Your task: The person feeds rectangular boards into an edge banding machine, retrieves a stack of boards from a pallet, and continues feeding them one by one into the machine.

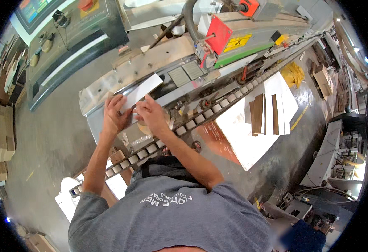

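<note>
A narrow white board strip (144, 91) lies slanted on the machine's infeed bed (104, 105), ahead of my body. My left hand (116, 112) is at the strip's near left end, its fingers bent over it and closed on it. Beside its lower edge is my right hand (151, 115), fingers partly bent and apart, with nothing visible in them. Whether those fingertips touch the strip, I cannot tell. The underside of the strip is hidden.
A chain conveyor (192, 124) of pale pads runs diagonally between me and the machine. To the right, brown strips (257, 114) rest on a large white sheet (245, 145). A control console (72, 54) stands at left; a person in dark blue (303, 237) is at lower right.
</note>
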A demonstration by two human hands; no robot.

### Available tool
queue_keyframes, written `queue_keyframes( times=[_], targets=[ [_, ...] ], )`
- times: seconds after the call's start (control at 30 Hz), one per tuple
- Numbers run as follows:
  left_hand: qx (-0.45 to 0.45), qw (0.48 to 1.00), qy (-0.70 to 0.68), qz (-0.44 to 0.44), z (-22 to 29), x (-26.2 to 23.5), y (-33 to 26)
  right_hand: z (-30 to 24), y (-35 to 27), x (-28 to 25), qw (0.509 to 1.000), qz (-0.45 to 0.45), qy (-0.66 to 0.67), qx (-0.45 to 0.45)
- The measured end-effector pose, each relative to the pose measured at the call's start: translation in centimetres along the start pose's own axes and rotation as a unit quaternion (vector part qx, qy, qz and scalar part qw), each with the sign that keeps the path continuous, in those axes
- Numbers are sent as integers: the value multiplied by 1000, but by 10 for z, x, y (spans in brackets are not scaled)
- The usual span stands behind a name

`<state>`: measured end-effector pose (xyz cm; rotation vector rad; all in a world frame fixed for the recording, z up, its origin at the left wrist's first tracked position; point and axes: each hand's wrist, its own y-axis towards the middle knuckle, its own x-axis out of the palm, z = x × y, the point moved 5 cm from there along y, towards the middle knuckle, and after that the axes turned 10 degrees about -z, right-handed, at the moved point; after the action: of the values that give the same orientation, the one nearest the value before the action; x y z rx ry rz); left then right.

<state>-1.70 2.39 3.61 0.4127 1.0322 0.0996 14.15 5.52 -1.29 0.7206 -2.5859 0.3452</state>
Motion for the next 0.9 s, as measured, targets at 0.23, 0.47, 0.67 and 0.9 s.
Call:
queue_keyframes(
  times=[0.23,0.47,0.67,0.9],
  targets=[
    [-67,995,48,49,-7,-15,-13,4,26,11,997,-23,-66,-28],
    [-76,995,25,63,-16,-18,-17,0,22,14,997,-23,-63,-49],
    [-84,995,10,56,-28,-5,-14,-4,24,16,998,-12,-49,-37],
    [-88,995,11,44,-28,-3,-12,-3,27,13,997,-2,-64,-33]
  ],
)
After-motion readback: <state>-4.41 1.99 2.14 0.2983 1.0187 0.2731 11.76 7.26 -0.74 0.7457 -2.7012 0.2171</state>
